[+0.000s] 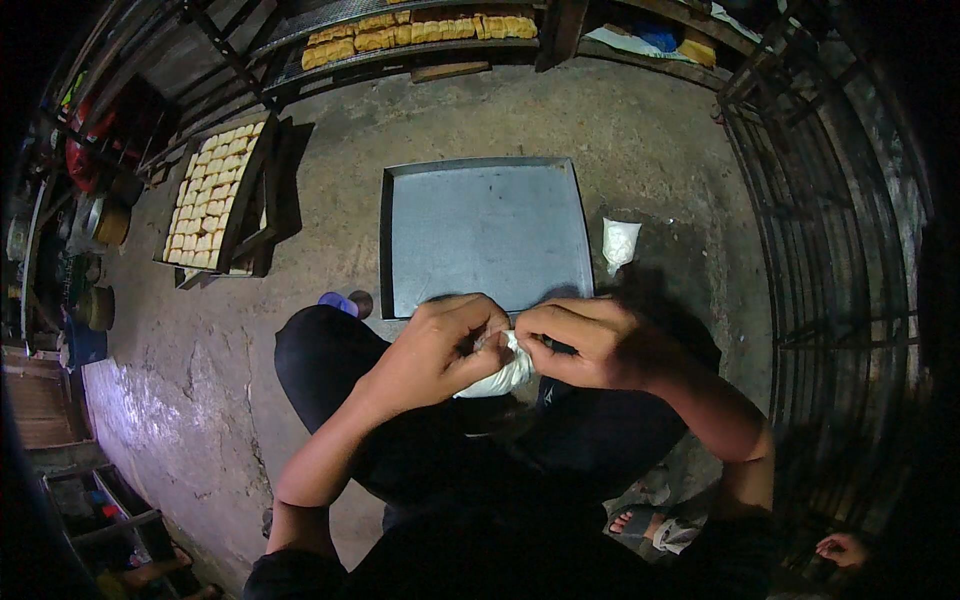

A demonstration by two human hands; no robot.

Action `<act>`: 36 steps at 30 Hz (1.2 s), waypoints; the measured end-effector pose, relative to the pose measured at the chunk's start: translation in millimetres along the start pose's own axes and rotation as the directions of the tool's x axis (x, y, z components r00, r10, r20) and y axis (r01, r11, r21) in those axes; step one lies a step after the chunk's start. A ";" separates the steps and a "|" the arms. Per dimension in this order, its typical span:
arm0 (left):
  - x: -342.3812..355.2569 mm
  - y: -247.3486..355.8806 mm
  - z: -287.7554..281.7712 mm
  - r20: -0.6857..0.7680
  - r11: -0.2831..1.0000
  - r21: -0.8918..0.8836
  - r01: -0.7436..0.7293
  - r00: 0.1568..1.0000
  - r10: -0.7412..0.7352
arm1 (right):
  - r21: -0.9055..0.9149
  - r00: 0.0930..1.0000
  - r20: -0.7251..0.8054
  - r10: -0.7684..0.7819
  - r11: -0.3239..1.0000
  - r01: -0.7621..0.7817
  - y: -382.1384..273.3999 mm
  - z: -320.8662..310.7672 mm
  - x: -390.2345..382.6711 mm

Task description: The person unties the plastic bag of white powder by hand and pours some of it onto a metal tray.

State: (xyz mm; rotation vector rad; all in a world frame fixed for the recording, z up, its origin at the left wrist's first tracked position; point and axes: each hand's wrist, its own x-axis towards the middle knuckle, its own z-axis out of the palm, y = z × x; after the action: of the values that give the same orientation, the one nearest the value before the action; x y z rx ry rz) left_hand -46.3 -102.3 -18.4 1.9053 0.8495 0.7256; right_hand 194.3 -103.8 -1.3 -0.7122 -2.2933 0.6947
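Note:
Between my knees hangs a small plastic bag (497, 382) with white contents. Its upper end is pinched by my left hand (447, 342) and my right hand (585, 342), which almost meet. Both hands have fingers and thumb closed on the plastic. Just beyond them a shallow grey metal tray (485, 235) lies on the floor, with no food on it. A second clear bag of white contents (620, 243) rests on the floor right of the tray. What fills the bags cannot be made out closely.
Left of the tray, rows of pale buns fill a tilted baking tray (215, 195). A purple cup (343, 303) stands by my left knee. Browned bread (420, 35) sits on a rack at the back. Dark slatted racks (840, 240) line the right. Another person's hand (842, 549) shows at lower right.

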 end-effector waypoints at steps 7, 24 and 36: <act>-0.3 6.5 -4.3 0.089 1.000 0.002 0.005 0.996 -0.006 | 0.006 1.000 0.000 -0.006 1.000 0.006 0.9 1.9 -2.0; -0.1 6.4 1.4 0.060 0.993 -0.035 0.108 0.993 -0.106 | -0.137 0.997 0.020 -0.069 0.988 0.071 10.8 5.4 -10.1; -4.6 5.4 2.9 0.074 0.991 -0.079 0.112 0.992 -0.107 | -0.243 0.994 0.093 -0.050 0.967 0.072 0.9 6.2 -4.7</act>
State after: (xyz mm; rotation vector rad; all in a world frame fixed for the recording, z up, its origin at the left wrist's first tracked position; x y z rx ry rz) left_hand -45.4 -109.3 -15.5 1.7853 0.8605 0.6153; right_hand 193.3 -107.9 -7.9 -0.7317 -2.4981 0.4234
